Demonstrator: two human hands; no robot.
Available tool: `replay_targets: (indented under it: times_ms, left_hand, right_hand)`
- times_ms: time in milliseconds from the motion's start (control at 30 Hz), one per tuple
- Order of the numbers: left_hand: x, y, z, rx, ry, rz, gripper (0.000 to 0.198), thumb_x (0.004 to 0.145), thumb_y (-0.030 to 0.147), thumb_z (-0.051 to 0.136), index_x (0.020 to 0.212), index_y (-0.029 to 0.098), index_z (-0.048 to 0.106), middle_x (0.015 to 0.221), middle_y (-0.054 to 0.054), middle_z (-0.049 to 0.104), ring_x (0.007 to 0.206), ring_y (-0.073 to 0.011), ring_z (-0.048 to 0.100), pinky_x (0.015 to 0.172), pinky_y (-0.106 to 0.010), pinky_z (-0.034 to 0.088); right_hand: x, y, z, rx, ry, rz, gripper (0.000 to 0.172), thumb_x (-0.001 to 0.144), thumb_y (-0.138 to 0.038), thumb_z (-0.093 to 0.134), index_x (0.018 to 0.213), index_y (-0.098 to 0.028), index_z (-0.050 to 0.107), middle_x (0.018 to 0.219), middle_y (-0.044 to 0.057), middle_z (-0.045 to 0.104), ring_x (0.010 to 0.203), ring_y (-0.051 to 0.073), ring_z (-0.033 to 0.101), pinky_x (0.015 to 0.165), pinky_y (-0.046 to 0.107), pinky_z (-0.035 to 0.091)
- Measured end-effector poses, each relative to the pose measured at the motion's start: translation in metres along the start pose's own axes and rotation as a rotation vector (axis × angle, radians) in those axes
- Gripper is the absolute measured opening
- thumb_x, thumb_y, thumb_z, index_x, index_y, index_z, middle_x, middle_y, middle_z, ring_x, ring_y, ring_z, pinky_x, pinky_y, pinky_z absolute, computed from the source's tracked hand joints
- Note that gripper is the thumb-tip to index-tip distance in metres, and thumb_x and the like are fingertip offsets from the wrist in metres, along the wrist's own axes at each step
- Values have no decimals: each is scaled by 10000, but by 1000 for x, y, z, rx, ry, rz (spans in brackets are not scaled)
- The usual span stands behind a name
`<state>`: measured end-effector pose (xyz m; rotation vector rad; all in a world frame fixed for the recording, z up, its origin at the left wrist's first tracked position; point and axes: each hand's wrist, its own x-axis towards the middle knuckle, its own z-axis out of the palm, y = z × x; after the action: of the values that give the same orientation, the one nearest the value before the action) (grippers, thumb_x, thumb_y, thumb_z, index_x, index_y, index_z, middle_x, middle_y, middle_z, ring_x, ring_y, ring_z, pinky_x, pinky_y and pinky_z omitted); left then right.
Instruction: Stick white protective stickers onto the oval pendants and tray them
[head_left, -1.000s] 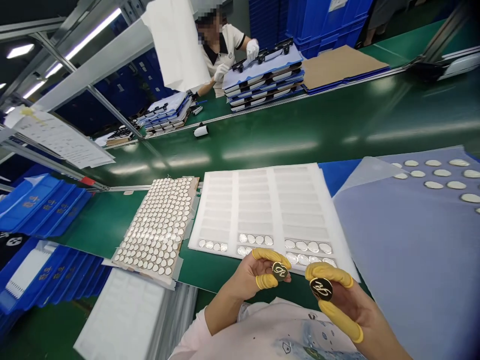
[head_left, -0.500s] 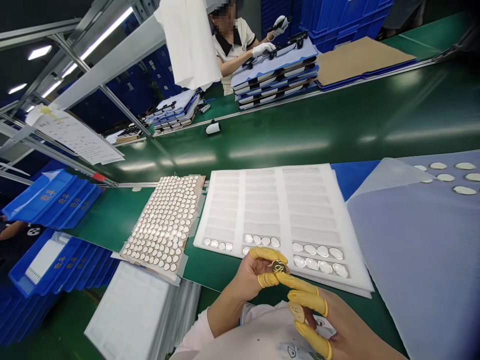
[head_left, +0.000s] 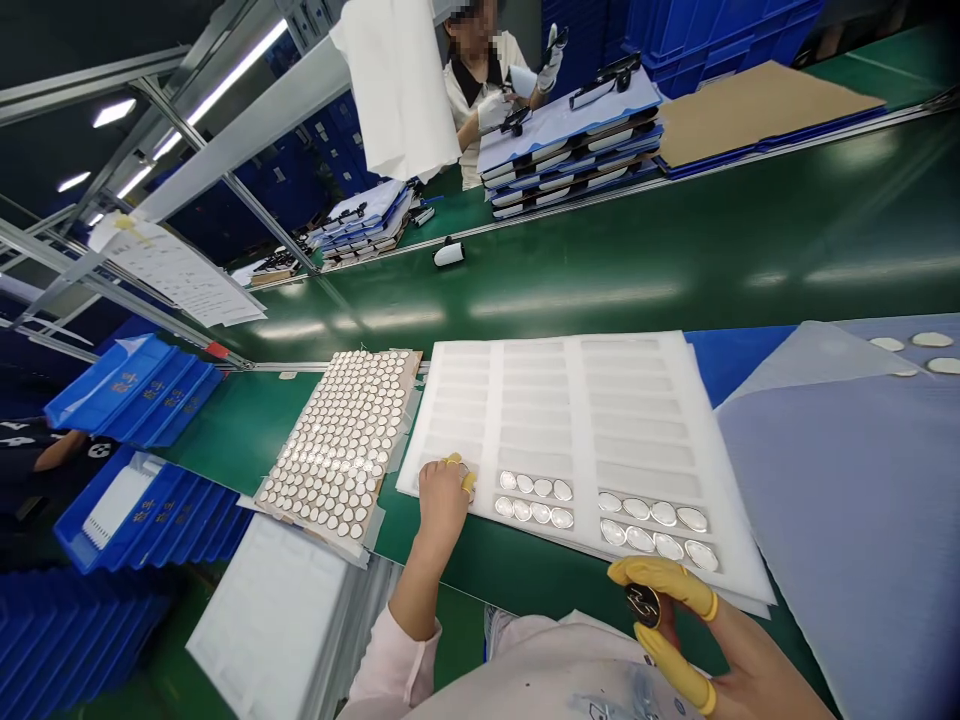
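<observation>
My right hand (head_left: pixel 679 625), in yellow finger cots, pinches a round emblem (head_left: pixel 643 605) between finger and thumb. Its face looks dark with gold script-like marks. My left hand (head_left: pixel 442 500) reaches to the lower left corner of a white foam sheet (head_left: pixel 536 400). Its yellow-covered fingers are curled together over the corner; what they hold, if anything, is hidden. Silvery round pieces (head_left: pixel 534 487) lie in the sheet's lower slots in the middle column, and more round pieces (head_left: pixel 651 525) fill slots in the right column.
A board (head_left: pixel 341 440) covered in round pieces lies left of the foam sheet. Blue bins (head_left: pixel 135 390) stand far left, beside stacked white sheets (head_left: pixel 262 600). A translucent sheet (head_left: pixel 840 480) covers the right side. Across the green bench, a co-worker's gloved hand (head_left: pixel 495 110) handles dark parts.
My left hand has moved away from my right, left to the foam sheet's lower left corner. The right hand has shifted slightly right, its emblem now turned dark side to view.
</observation>
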<state>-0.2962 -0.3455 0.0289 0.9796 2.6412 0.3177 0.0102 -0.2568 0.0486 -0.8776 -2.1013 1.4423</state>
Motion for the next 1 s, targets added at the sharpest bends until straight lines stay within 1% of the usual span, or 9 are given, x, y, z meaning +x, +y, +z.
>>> replay_targets:
  times_ms: [300, 433, 500, 567, 667, 767, 833, 900, 1000]
  left_hand:
    - [11, 2, -7, 175, -16, 71, 272, 818, -28, 492, 880, 139, 698, 989, -118, 700, 1031, -255, 635, 1017, -402, 412]
    - [-7, 16, -15, 115, 40, 128, 317, 938, 69, 419, 1076, 145, 694, 1083, -138, 684, 1076, -259, 628, 993, -421, 457]
    - [-26, 33, -17, -83, 38, 274, 309, 991, 161, 412, 1155, 191, 672, 1124, -109, 673, 1081, -222, 625, 971, -374, 488]
    - [-48, 54, -18, -425, -25, 496, 262, 1001, 255, 466, 1149, 226, 680, 1091, -84, 665, 1020, -196, 630, 931, -342, 512]
    - [-73, 86, -19, -813, -239, 747, 305, 927, 409, 626, 1181, 254, 691, 1060, -83, 615, 935, -191, 609, 871, -339, 532]
    - [-81, 108, -20, -883, -431, 851, 480, 804, 540, 738, 1206, 279, 705, 1057, -83, 555, 1001, -218, 570, 910, -356, 525]
    - [-79, 116, -20, -866, -512, 887, 464, 787, 591, 728, 1132, 280, 747, 1026, -80, 531, 1015, -224, 554, 919, -358, 521]
    - [-77, 122, -21, -849, -551, 912, 425, 801, 612, 700, 1028, 262, 779, 988, -80, 530, 971, -214, 554, 879, -346, 526]
    - [-79, 129, -22, -868, -509, 908, 370, 834, 579, 681, 895, 227, 776, 896, -73, 554, 863, -190, 555, 784, -320, 520]
  right_hand:
    - [2, -6, -5, 196, 20, 43, 242, 898, -407, 627, 1124, -339, 677, 1024, 28, 690, 768, 192, 656, 759, 333, 555]
    - [4, 6, -11, 342, -106, 19, 297, 881, -409, 676, 1160, -309, 685, 1037, 72, 696, 836, 220, 671, 722, 321, 585]
    - [6, 10, -13, 413, -170, -3, 317, 874, -415, 691, 1162, -281, 698, 989, 86, 702, 832, 225, 674, 705, 318, 589]
    - [8, 9, -13, 481, -191, 1, 334, 874, -444, 692, 1152, -260, 714, 951, 90, 706, 831, 228, 679, 741, 338, 589]
    - [10, 1, -14, 554, -233, 48, 389, 843, -524, 706, 1121, -252, 727, 974, 98, 716, 859, 245, 688, 802, 385, 581]
    - [12, -10, -17, 530, -273, 86, 457, 803, -625, 692, 1048, -243, 741, 925, 89, 710, 822, 248, 672, 780, 399, 577]
    - [14, -17, -20, 497, -288, 77, 495, 787, -690, 660, 959, -234, 749, 844, 71, 685, 769, 236, 644, 738, 386, 571]
    - [15, -21, -23, 487, -305, 52, 521, 791, -733, 618, 860, -231, 740, 780, 55, 650, 721, 222, 608, 695, 369, 557]
    - [15, -24, -24, 522, -312, 30, 529, 854, -718, 544, 714, -226, 677, 683, 26, 560, 634, 185, 512, 607, 328, 505]
